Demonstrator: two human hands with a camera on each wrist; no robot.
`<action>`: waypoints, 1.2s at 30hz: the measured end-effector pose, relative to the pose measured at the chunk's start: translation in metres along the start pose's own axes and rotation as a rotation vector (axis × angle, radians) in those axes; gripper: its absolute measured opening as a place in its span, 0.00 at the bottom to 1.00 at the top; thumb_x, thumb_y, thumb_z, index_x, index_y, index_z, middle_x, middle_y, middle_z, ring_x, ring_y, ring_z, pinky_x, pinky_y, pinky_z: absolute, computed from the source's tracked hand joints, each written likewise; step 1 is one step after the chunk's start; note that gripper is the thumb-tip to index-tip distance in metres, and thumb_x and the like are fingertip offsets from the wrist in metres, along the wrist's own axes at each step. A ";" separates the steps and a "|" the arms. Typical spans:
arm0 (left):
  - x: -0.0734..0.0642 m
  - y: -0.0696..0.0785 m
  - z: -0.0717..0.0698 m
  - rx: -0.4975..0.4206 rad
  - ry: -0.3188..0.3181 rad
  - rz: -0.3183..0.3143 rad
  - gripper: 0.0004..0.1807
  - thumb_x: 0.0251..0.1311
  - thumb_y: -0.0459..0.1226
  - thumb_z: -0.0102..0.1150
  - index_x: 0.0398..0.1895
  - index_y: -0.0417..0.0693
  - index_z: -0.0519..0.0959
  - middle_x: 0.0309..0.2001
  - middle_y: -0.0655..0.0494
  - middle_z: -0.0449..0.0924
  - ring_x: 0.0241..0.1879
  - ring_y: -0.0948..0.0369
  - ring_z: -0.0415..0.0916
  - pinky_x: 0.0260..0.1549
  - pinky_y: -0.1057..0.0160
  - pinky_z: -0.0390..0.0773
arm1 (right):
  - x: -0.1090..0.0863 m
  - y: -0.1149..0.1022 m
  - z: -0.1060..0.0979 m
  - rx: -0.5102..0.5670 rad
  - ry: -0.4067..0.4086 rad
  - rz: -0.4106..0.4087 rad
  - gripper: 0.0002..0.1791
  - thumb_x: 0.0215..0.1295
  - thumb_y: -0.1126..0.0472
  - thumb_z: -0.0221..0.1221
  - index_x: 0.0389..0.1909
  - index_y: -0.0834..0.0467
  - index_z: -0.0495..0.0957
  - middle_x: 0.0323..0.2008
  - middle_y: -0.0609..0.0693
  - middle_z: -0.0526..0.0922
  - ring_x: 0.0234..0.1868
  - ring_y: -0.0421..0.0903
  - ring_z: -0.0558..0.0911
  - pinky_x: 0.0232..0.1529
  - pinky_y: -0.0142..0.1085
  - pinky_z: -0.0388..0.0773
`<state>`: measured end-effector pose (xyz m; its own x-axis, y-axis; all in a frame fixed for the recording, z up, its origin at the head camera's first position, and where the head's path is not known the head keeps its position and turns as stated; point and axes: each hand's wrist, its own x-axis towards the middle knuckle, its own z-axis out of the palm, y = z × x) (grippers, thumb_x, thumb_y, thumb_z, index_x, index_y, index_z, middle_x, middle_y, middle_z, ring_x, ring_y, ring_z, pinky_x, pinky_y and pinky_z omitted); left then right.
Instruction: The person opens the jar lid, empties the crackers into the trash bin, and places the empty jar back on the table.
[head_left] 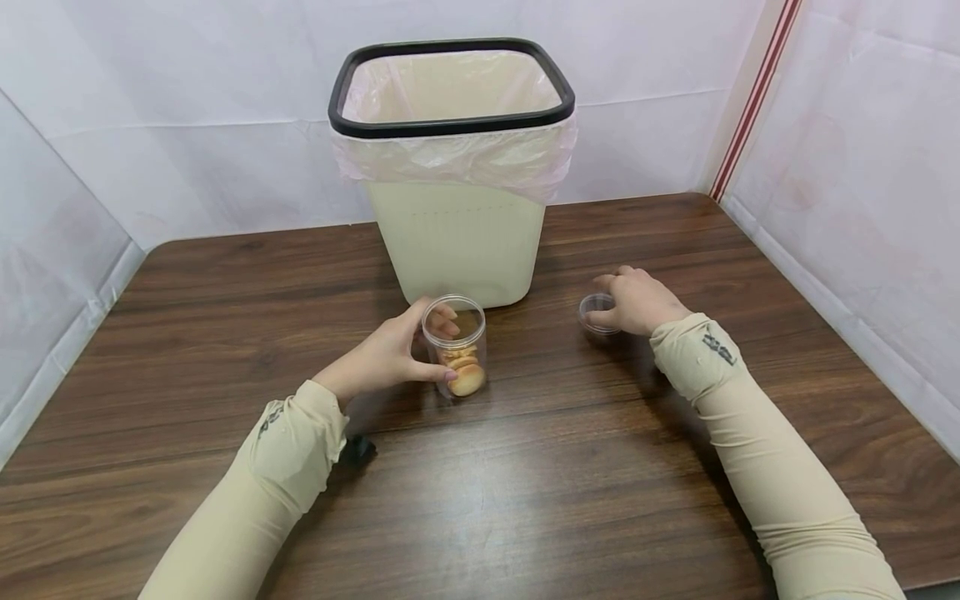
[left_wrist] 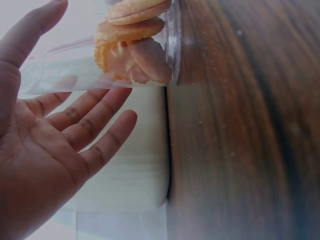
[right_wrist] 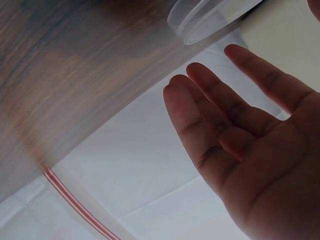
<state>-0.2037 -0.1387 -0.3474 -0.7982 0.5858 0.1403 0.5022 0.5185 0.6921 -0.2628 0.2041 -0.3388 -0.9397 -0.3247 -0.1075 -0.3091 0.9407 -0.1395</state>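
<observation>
Round cookies lie in the lower part of a clear jar [head_left: 480,354], which stands uncovered on the table. My left hand [head_left: 382,354] is around its left side, with the thumb in front and the fingers behind. In the left wrist view those fingers [left_wrist: 97,122] are spread and nearly straight beside the jar wall. The cookies [left_wrist: 132,50] show through the plastic there. Off to the right, a clear round lid [head_left: 592,307] lies on the table under my right hand [head_left: 637,302]. The right wrist view has the lid [right_wrist: 215,20] just beyond extended fingers [right_wrist: 182,107].
Behind the jar stands a cream trash bin [head_left: 461,237] with a black rim and a pale pink liner. A small dark object [head_left: 358,450] lies by the left sleeve. White sheeting [head_left: 187,100] hangs around the wooden table [head_left: 525,500].
</observation>
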 end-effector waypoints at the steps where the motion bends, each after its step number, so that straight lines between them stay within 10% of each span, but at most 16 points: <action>1: 0.000 0.000 0.000 0.000 -0.001 0.000 0.37 0.47 0.38 0.74 0.59 0.39 0.65 0.51 0.45 0.80 0.54 0.53 0.77 0.53 0.51 0.74 | 0.000 0.000 0.000 0.002 0.001 -0.002 0.37 0.61 0.44 0.60 0.65 0.64 0.68 0.62 0.70 0.69 0.63 0.67 0.68 0.61 0.57 0.67; 36: 0.000 -0.001 0.000 -0.019 -0.003 0.002 0.36 0.48 0.38 0.74 0.59 0.40 0.65 0.51 0.46 0.80 0.54 0.53 0.76 0.52 0.51 0.74 | -0.012 -0.021 -0.024 0.122 0.132 -0.086 0.37 0.64 0.46 0.59 0.67 0.62 0.65 0.61 0.68 0.71 0.64 0.62 0.69 0.65 0.54 0.65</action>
<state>-0.2041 -0.1389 -0.3484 -0.7959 0.5891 0.1396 0.4975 0.5052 0.7052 -0.2481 0.1907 -0.3111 -0.9240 -0.3803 0.0388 -0.3767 0.8886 -0.2617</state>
